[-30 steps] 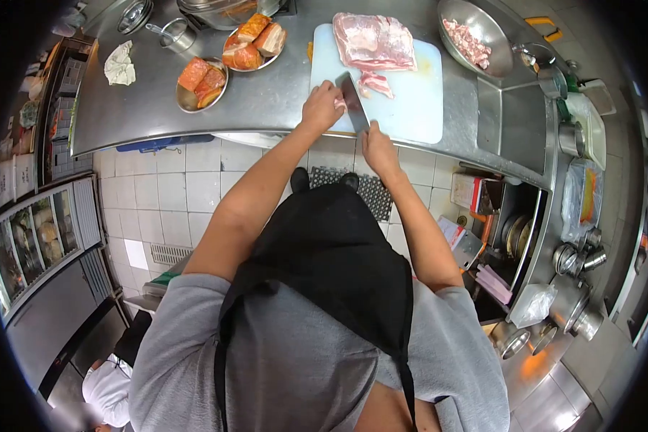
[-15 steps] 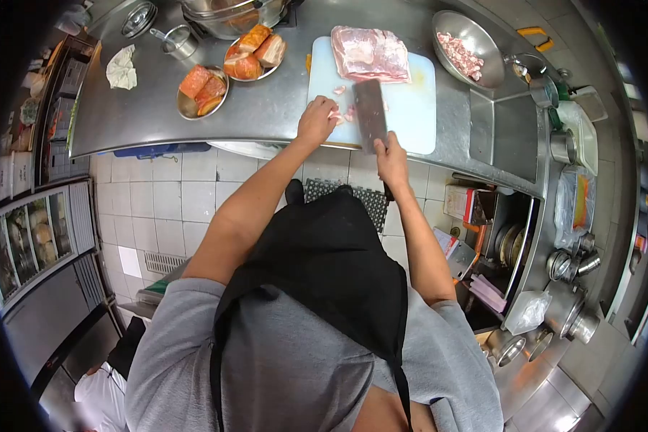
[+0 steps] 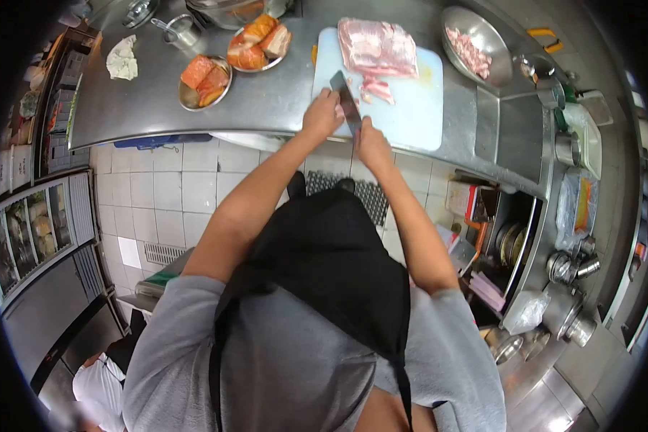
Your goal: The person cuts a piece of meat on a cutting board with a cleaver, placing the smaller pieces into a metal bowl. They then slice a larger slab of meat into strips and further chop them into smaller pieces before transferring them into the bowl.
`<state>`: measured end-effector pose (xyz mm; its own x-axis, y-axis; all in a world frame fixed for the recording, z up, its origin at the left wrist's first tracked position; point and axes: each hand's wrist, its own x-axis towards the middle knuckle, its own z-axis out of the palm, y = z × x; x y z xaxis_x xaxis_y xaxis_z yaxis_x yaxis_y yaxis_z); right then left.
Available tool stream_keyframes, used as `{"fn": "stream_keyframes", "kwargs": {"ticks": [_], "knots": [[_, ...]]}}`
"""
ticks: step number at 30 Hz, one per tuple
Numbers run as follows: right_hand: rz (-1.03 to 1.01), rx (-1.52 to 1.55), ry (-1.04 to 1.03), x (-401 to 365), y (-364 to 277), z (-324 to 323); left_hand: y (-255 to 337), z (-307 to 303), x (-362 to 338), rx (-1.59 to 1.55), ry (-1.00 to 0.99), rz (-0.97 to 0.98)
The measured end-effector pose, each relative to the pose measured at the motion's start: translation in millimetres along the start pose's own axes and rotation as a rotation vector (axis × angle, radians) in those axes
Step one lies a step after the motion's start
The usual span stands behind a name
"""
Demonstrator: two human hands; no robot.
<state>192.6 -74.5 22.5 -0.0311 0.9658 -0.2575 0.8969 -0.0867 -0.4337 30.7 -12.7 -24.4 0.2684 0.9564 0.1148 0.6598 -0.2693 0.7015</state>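
My right hand (image 3: 373, 145) is wrapped round the handle of a cleaver (image 3: 347, 105). Its blade stands steeply on the left part of a white cutting board (image 3: 421, 115), close beside the fingers of my left hand (image 3: 324, 115). Those fingers are curled down over small pieces of raw meat, mostly hidden under them and behind the blade. Right of the cleaver lie a few cut strips of raw meat (image 3: 377, 89). At the board's far side rests a large pale-pink slab of raw meat (image 3: 378, 47).
A steel bowl (image 3: 498, 66) with chopped meat stands right of the board, beside a sink (image 3: 519, 133). To the left are two dishes of orange-brown meat chunks (image 3: 246, 54), a small steel pot (image 3: 183, 32) and a crumpled white cloth (image 3: 122, 59). Another person (image 3: 99, 385) is at lower left.
My right hand has brought the cleaver left, against my left hand's fingers, and its blade has turned more edge-on. Meat strips now show to its right. The whole view has shifted slightly.
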Motion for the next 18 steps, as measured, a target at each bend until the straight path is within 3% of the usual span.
{"fn": "stream_keyframes", "kwargs": {"ticks": [4, 8, 11, 18], "knots": [[-0.028, 0.106, 0.017, -34, 32, 5, -6, 7, 4, -0.005, -0.008, -0.05], [-0.044, 0.185, 0.102, -52, 67, 25, -12, 8, -3, -0.123, 0.022, 0.039], [0.029, 0.087, 0.034, -14, 17, 3, -12, 12, -5, -0.066, 0.019, 0.061], [-0.015, 0.087, 0.052, -75, 56, 11, -7, 14, -2, 0.04, 0.016, -0.039]]}}
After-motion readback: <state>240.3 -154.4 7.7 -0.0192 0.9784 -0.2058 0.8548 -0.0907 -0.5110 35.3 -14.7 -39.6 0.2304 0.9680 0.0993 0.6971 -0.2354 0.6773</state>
